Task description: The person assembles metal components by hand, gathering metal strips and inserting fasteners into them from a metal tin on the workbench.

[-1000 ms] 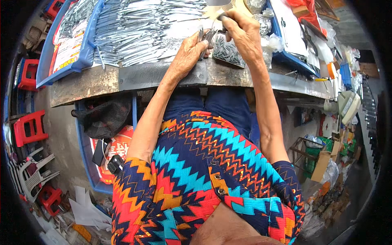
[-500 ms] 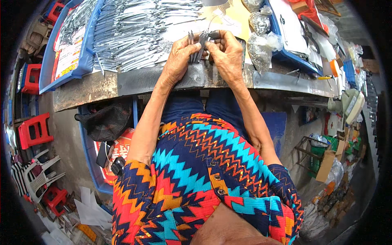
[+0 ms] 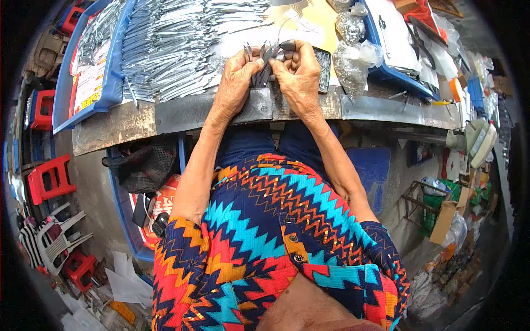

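Note:
My left hand [image 3: 236, 74] and my right hand [image 3: 300, 76] meet at the near edge of a worn workbench [image 3: 118, 124]. Together they grip a small bundle of thin dark metal pieces [image 3: 263, 62] that stick up between the fingers. A big heap of silvery metal strips [image 3: 171, 38] lies on the bench just left of my hands. A small dark tray of tiny parts [image 3: 323, 65] sits right beside my right hand.
Blue trays [image 3: 91, 60] hold more strips at the left. Clear bags of small parts [image 3: 353, 52] and another blue tray [image 3: 397, 41] lie to the right. Red stools [image 3: 51, 179], white plastic chairs [image 3: 52, 237] and a blue crate [image 3: 130, 220] stand on the floor at left.
Both hands have come back from the far middle of the bench to its near edge and closed together around the bundle of metal pieces.

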A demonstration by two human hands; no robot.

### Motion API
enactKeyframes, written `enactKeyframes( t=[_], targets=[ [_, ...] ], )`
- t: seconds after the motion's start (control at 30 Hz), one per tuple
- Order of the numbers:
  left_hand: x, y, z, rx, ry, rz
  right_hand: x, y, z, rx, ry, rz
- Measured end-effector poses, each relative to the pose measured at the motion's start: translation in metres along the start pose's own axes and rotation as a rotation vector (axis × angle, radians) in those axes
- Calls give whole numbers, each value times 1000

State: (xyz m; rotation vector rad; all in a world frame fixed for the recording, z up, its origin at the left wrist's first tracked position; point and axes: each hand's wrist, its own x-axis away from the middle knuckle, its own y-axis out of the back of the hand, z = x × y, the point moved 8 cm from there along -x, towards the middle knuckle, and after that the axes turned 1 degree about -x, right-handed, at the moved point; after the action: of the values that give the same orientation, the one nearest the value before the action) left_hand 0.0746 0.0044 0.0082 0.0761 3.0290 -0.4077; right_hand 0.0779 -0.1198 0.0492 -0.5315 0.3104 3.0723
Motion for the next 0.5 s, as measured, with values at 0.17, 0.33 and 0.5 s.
enactKeyframes(
  t=[0.17,0.33,0.5],
  targets=[
    [0,6,12,89,47,-9,-1,-4,-4,-62,-8,29],
    [-1,6,10,210,30,2,0,-6,-11,-241,-52,17],
    [0,6,9,219,45,9,1,-7,-8,-220,-44,27]
  ],
)
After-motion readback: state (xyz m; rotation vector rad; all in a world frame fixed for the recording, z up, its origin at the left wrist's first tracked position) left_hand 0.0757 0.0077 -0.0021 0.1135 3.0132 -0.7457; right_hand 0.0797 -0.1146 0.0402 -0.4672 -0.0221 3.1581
